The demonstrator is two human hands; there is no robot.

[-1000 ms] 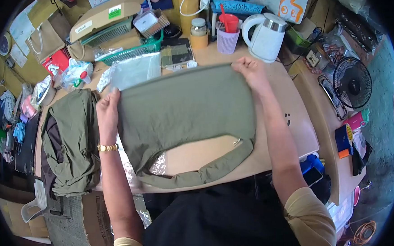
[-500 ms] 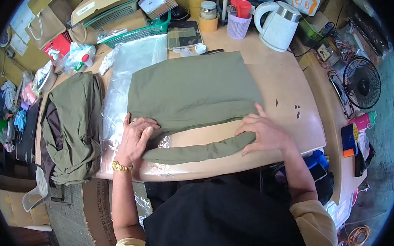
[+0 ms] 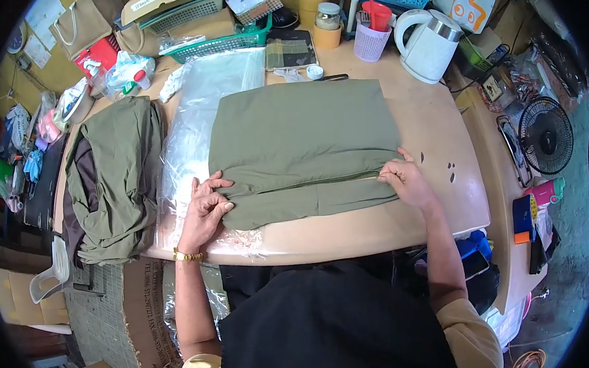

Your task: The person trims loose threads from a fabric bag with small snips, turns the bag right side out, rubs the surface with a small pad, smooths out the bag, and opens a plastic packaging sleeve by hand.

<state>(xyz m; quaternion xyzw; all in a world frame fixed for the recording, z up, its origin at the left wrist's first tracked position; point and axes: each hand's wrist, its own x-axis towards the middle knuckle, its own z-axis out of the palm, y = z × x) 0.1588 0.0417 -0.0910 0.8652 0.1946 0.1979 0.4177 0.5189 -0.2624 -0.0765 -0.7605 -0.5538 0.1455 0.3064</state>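
An olive-green garment point(image 3: 304, 126) lies folded flat on the tan table point(image 3: 444, 202), with a straight band along its near side and a dark narrow gap between band and body. My left hand point(image 3: 205, 210) rests at the garment's near left corner, fingers apart, a gold bracelet on the wrist. At the right end of the gap, my right hand point(image 3: 405, 180) pinches the fabric between thumb and fingers. Clear plastic bags point(image 3: 196, 116) lie under and left of the garment.
Another crumpled olive garment point(image 3: 118, 174) lies at the table's left. Along the back stand a green basket point(image 3: 218, 45), a jar point(image 3: 328, 16), a lilac cup point(image 3: 371, 41) and a white kettle point(image 3: 428, 47). A black fan point(image 3: 546, 135) is at the right.
The garment, held up by both hands at first, now lies on the table. Its near band has moved up against the body, and my right hand has closed on the fabric.
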